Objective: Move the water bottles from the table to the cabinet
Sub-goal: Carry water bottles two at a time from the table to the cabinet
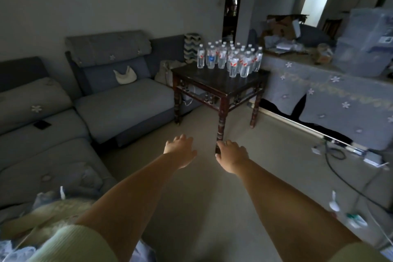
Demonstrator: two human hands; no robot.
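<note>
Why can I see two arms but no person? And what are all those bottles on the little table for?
The camera sits on a person's head and looks forward and down, so you see what they see: their own two arms reaching out. That is why there is no face or body, just arms and pale green sleeves.

The left hand and the right hand are both open and hold nothing. They hang in the air above the floor, not yet at the table.

Ahead stands a small dark wooden table. On it is a bunch of clear water bottles, all standing upright close together. Most have red and white labels; one has a blue label.

A grey sofa is on the left. On the right is a long piece of furniture under a cloth with flowers, with boxes and clutter on top.

The job is to carry the bottles to a cabinet.
</note>
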